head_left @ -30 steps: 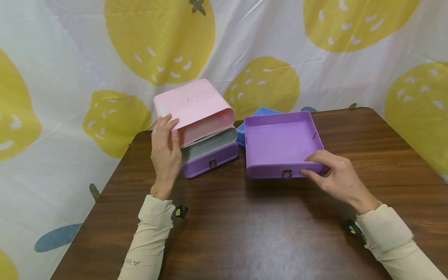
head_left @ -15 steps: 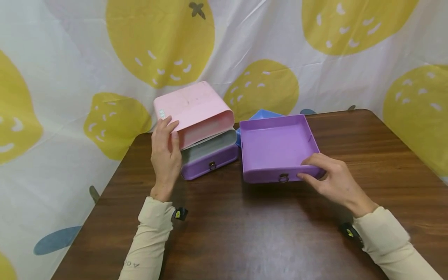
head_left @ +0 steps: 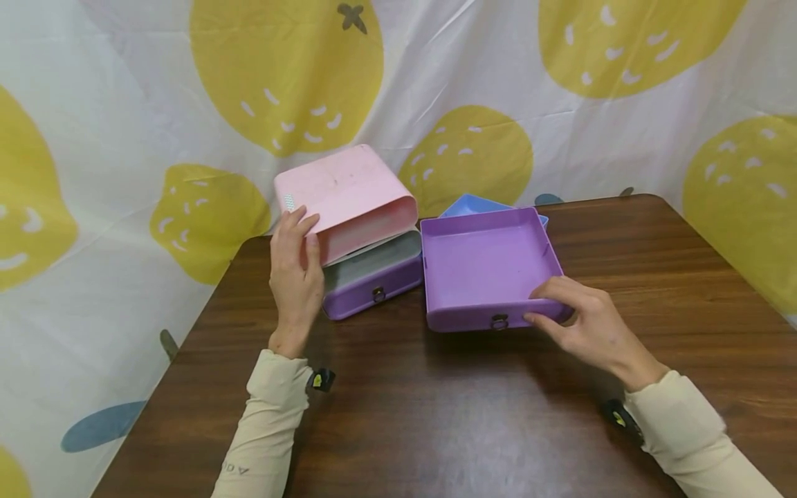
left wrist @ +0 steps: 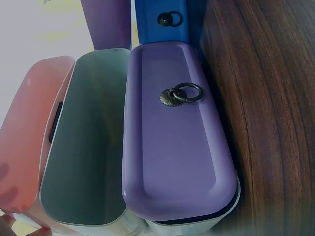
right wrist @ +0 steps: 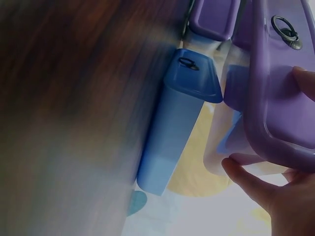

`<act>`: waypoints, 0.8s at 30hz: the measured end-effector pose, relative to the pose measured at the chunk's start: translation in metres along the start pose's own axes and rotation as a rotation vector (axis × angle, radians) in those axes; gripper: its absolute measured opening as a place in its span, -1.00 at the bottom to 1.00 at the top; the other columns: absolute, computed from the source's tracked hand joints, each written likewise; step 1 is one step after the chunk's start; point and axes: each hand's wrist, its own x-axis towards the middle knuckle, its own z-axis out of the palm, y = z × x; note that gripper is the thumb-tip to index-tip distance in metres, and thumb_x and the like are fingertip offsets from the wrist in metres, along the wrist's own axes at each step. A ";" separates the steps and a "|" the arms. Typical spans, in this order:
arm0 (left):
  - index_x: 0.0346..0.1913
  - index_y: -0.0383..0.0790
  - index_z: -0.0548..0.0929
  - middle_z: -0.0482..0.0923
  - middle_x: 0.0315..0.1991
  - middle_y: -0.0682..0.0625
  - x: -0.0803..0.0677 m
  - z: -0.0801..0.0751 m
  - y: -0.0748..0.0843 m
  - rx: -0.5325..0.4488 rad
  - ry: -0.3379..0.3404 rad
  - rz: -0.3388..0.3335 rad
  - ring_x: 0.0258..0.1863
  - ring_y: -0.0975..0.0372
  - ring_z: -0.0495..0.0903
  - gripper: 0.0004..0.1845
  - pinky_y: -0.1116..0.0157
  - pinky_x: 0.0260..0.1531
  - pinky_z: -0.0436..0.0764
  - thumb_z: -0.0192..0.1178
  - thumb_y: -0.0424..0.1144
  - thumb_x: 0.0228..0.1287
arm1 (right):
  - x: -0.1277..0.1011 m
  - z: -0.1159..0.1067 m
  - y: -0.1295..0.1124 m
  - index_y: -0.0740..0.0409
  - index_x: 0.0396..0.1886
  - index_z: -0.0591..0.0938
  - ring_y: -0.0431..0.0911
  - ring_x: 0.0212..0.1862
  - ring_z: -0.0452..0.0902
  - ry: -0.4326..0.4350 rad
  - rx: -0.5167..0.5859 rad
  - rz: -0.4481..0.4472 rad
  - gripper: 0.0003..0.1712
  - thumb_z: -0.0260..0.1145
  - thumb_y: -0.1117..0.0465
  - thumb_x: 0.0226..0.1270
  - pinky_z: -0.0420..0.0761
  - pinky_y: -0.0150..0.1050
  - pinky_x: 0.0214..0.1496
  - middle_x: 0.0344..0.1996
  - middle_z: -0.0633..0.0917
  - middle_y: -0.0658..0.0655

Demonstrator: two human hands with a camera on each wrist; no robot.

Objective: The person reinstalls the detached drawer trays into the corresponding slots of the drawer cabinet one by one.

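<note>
My right hand (head_left: 588, 321) pinches the front right corner of a shallow purple drawer (head_left: 486, 266), thumb on its front beside the ring pull. The drawer is held above the table, its inside bare. At left, my left hand (head_left: 295, 280) rests against the left side of a pink drawer casing (head_left: 349, 183), which sits tilted on top of a stack. Below it comes a grey-green casing (left wrist: 93, 137), open at the front. A second purple drawer (left wrist: 177, 142) with a ring pull fills the bottom casing. The left hand's fingertips barely show in the left wrist view.
A blue drawer (right wrist: 177, 123) with a ring pull lies on the brown wooden table (head_left: 398, 415), right of the stack and partly behind the held drawer. A fruit-print curtain (head_left: 467, 152) hangs behind the table.
My right hand has carried the purple drawer leftward and slightly toward me, closer to the stack. More of the blue drawer's right side shows behind it. My left hand stays against the pink casing.
</note>
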 end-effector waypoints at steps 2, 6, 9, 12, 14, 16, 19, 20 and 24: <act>0.26 -0.10 0.67 0.53 0.44 0.02 0.000 0.000 0.000 0.001 -0.001 -0.001 0.61 0.11 0.28 -0.64 0.02 0.58 0.32 -0.01 -0.08 0.66 | 0.000 0.000 -0.001 0.06 -0.31 0.72 -0.41 -0.18 0.55 -0.004 -0.005 0.003 -0.63 0.66 0.46 -0.09 0.47 -0.63 -0.04 -0.32 0.72 -0.10; 0.26 -0.09 0.66 0.53 0.44 0.03 -0.001 0.000 -0.001 0.006 -0.003 -0.005 0.62 0.12 0.27 -0.64 0.02 0.58 0.32 -0.02 -0.07 0.66 | -0.002 -0.002 -0.002 0.05 -0.31 0.73 -0.42 -0.17 0.55 -0.011 -0.005 0.017 -0.63 0.65 0.45 -0.08 0.47 -0.64 -0.03 -0.32 0.72 -0.10; 0.27 -0.09 0.66 0.53 0.45 0.03 -0.001 0.000 -0.001 0.008 -0.004 -0.007 0.62 0.13 0.27 -0.64 0.02 0.58 0.32 -0.02 -0.07 0.66 | -0.003 -0.003 -0.003 0.03 -0.32 0.73 -0.43 -0.17 0.55 -0.012 -0.010 0.024 -0.63 0.65 0.46 -0.08 0.47 -0.64 -0.02 -0.32 0.72 -0.11; 0.26 -0.09 0.66 0.53 0.44 0.03 -0.001 0.000 -0.001 0.008 -0.002 -0.008 0.62 0.12 0.27 -0.64 0.02 0.58 0.32 -0.01 -0.08 0.66 | -0.003 -0.004 -0.004 0.01 -0.33 0.73 -0.42 -0.19 0.55 -0.003 -0.020 0.009 -0.61 0.65 0.47 -0.10 0.47 -0.63 -0.05 -0.34 0.72 -0.13; 0.26 -0.09 0.66 0.53 0.44 0.03 -0.001 0.000 -0.002 0.008 0.000 -0.007 0.61 0.12 0.27 -0.64 0.01 0.58 0.32 -0.01 -0.08 0.66 | -0.004 -0.004 -0.004 0.00 -0.33 0.73 -0.40 -0.21 0.55 0.002 -0.028 -0.002 -0.60 0.65 0.47 -0.12 0.47 -0.61 -0.08 -0.34 0.72 -0.14; 0.26 -0.09 0.67 0.53 0.44 0.03 -0.001 0.001 -0.002 0.007 0.002 -0.006 0.61 0.12 0.28 -0.65 0.02 0.58 0.33 0.00 -0.08 0.66 | -0.005 -0.005 -0.005 -0.01 -0.34 0.72 -0.39 -0.24 0.55 0.002 -0.031 -0.007 -0.60 0.65 0.47 -0.12 0.48 -0.60 -0.12 -0.36 0.71 -0.15; 0.26 -0.09 0.67 0.54 0.43 0.03 -0.001 0.000 -0.002 0.006 0.005 -0.003 0.61 0.12 0.28 -0.65 0.02 0.58 0.33 0.00 -0.09 0.65 | -0.006 -0.006 -0.005 -0.01 -0.34 0.73 -0.39 -0.26 0.55 -0.004 -0.030 0.001 -0.61 0.65 0.46 -0.11 0.48 -0.59 -0.14 -0.37 0.71 -0.16; 0.26 -0.09 0.67 0.54 0.43 0.03 -0.001 0.000 -0.001 0.005 0.005 -0.002 0.61 0.12 0.28 -0.65 0.02 0.58 0.33 0.00 -0.10 0.65 | -0.006 -0.006 -0.006 -0.01 -0.34 0.73 -0.39 -0.26 0.55 -0.005 -0.030 0.003 -0.62 0.66 0.45 -0.11 0.48 -0.59 -0.14 -0.37 0.72 -0.16; 0.26 -0.09 0.66 0.53 0.44 0.02 0.000 -0.001 0.000 0.003 0.002 0.001 0.61 0.11 0.28 -0.65 0.03 0.58 0.32 0.00 -0.10 0.65 | -0.008 -0.007 -0.006 -0.01 -0.34 0.73 -0.41 -0.26 0.55 -0.008 -0.030 0.006 -0.64 0.66 0.42 -0.10 0.48 -0.60 -0.13 -0.37 0.72 -0.15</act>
